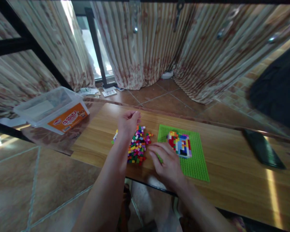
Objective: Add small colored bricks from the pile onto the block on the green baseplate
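My left hand hovers over the far part of a pile of small colourful toy bricks. Its fingertips are pinched together, and whatever they may hold is too small to make out. Right of the pile, my right hand is low over the table, fingers bent and thumb apart from them, with nothing visible between. That hand covers the near left part of a green studded baseplate. A low, roughly rectangular structure of multicoloured bricks stands on the plate, just beyond my right hand.
The bricks and plate rest on a long wooden table. A clear plastic box with an orange label stands at the left. Toward the right end lies a dark flat object. Striped curtains hang behind; a dark shape fills the right edge.
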`<state>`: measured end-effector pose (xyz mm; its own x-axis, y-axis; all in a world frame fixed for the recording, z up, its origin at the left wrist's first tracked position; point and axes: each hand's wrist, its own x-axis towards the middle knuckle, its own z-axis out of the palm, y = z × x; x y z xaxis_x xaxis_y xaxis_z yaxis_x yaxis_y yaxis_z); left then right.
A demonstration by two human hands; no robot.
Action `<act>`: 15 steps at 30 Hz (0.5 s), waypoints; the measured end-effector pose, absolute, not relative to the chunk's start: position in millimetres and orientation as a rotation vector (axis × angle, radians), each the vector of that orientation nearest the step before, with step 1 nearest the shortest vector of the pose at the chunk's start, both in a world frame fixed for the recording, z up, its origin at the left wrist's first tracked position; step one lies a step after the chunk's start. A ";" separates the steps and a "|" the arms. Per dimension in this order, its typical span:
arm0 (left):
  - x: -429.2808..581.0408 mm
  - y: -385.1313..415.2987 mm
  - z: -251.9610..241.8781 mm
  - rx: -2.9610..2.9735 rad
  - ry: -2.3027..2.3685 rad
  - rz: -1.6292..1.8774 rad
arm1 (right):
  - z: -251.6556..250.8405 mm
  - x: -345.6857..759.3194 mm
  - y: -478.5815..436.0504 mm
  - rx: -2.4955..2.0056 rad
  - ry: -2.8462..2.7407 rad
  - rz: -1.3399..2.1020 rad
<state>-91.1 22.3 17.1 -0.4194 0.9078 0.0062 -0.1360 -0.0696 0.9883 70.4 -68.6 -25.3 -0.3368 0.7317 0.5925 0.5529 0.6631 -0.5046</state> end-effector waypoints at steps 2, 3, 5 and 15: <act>-96.1 21.6 19.2 0.890 1.385 1.642 | -32.2 57.4 -76.6 -0.939 -2.081 0.309; -99.4 21.3 20.6 0.884 1.389 1.657 | -35.1 51.7 -80.4 -0.913 -2.101 0.318; -107.7 21.1 23.7 0.854 1.403 1.689 | -39.4 41.7 -87.9 -0.861 -2.172 0.336; -143.0 17.5 34.7 0.663 1.367 1.871 | -59.0 -0.6 -103.0 -0.774 -2.422 0.237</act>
